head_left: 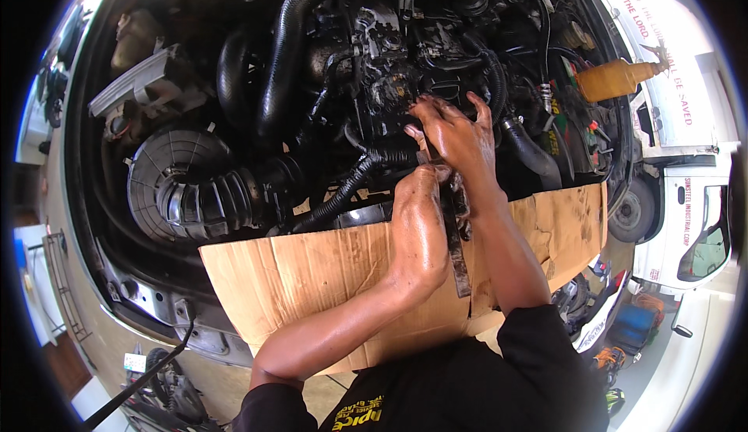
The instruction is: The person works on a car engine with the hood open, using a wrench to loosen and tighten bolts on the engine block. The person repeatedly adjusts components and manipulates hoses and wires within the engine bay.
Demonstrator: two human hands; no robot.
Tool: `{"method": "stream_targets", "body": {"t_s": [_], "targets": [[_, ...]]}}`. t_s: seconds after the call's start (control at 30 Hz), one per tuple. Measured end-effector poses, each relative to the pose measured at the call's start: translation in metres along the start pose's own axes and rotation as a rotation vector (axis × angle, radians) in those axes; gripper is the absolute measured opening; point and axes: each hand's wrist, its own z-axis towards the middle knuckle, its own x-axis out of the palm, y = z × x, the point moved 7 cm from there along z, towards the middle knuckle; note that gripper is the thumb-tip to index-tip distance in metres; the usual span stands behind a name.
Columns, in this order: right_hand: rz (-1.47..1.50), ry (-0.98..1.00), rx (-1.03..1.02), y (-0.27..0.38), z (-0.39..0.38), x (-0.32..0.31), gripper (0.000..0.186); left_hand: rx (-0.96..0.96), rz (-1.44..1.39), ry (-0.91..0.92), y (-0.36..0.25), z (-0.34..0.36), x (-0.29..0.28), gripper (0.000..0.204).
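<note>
My left hand [418,198] is bent at the wrist and closed over the front of the engine [389,81]. Its fingers are mostly hidden, and a small dark end sticks out above it. A long, greasy, dark flat strip [458,257] runs down beside this hand over the cardboard; whether the hand grips it cannot be made out. Just to the right, my right hand [460,140] is stretched over the engine with fingers apart, the fingertips close to a black cap [446,89]. Both hands are smeared with grease.
Cardboard [312,276] covers the front edge of the engine bay. A round air filter housing [179,175] sits at left, below thick black hoses [280,58]. An amber bottle [615,80] lies at the right edge. Beyond stands a white vehicle [686,229]; a prop rod [148,377] is lower left.
</note>
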Motion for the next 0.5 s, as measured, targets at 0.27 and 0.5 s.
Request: {"method": "stream_targets", "body": {"t_s": [0.27, 0.5], "targets": [[-0.066, 0.095, 0.037, 0.013, 0.001, -0.015, 0.026, -0.173, -0.127, 0.045, -0.025, -0.014, 0.006, 0.039], [-0.174, 0.063, 0.019, 0.013, 0.01, -0.004, 0.023, -0.062, -0.224, 0.198, -0.023, 0.02, -0.008, 0.027]]}}
